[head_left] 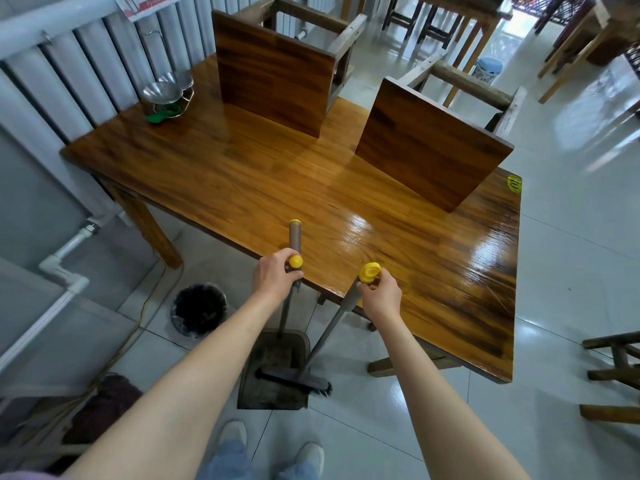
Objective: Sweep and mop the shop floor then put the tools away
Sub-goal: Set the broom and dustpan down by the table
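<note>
Two tools are in my hands, seen from the head camera. My left hand [275, 275] has its fingers curled round the dustpan handle [294, 242], near a yellow knob on it. The dustpan [277, 368] stands on the tiled floor [398, 410] just ahead of my shoes [233, 433]. My right hand [379, 297] pinches the yellow top end of the broom [370, 273], fingertips closed on it. The broom's shaft slants down to the left, and its brush head [294, 379] lies across the dustpan's tray, the bristles sticking out past the tray's right edge. Both handles rise in front of the near edge of a wooden table [242, 181]. Two stools [273, 74] lie tipped on the tabletop. A black-lined bin [199, 310] stands on the floor to the left, near the table leg.
</note>
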Demonstrator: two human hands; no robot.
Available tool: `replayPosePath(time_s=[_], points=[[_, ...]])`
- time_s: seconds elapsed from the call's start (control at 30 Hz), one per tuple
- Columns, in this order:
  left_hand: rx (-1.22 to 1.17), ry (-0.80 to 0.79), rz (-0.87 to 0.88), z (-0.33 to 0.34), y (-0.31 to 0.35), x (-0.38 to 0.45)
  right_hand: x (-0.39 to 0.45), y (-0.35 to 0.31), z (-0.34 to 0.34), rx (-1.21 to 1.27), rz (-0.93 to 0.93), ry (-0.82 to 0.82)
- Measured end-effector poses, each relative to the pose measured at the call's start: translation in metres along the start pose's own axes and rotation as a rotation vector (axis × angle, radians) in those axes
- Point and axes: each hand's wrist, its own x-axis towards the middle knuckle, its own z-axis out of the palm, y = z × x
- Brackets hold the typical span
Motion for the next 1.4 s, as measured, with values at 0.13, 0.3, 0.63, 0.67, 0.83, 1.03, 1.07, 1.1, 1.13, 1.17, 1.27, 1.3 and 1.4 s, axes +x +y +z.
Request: replayPosePath(time_s=[0.13, 0.3, 0.63, 0.67, 0.83, 1.03, 1.07, 1.1, 1.13, 1.17, 1.27, 1.3, 1.4], points=[[-0.013, -0.003, 0.0, 0.002, 0.004, 0.003, 0.004, -0.002, -0.004, 0.018, 0.022, -0.015], [-0.007, -0.015, -0.008, -0.003, -0.005, 0.001, 0.004, -0.004, -0.005, -0.027, 0.056, -0.072], [-0.035, -0.021, -0.039, -0.012, -0.005, 0.0, 0.0, 0.0, -0.012, 0.043, 0.104, -0.063], [-0.026, -0.019, -0.042, -0.014, -0.006, 0.0, -0.001, 0.001, -0.012, 0.044, 0.105, -0.061], [-0.013, -0.02, -0.046, -0.023, -0.007, -0.003, -0.005, 0.003, -0.017, 0.013, 0.106, -0.042], [0.023, -0.011, -0.044, -0.035, -0.011, -0.01, -0.016, -0.002, -0.02, -0.058, -0.001, -0.01], [0.027, -0.004, -0.048, -0.038, -0.011, -0.012, -0.018, -0.003, -0.019, -0.078, -0.033, -0.005], [0.032, 0.009, -0.053, -0.041, -0.01, -0.014, -0.02, -0.005, -0.019, -0.104, -0.07, -0.003], [0.036, 0.027, -0.06, -0.044, -0.009, -0.017, -0.021, -0.006, -0.018, -0.137, -0.111, -0.003], [0.039, 0.048, -0.068, -0.047, -0.008, -0.021, -0.023, -0.008, -0.018, -0.175, -0.152, -0.006], [0.036, 0.108, -0.116, -0.055, -0.009, -0.036, -0.024, -0.016, -0.017, -0.25, -0.228, -0.034], [0.038, 0.126, -0.132, -0.058, -0.011, -0.041, -0.025, -0.018, -0.018, -0.269, -0.256, -0.05], [0.058, 0.192, -0.189, -0.065, -0.015, -0.061, -0.031, -0.023, -0.018, -0.347, -0.375, -0.112]])
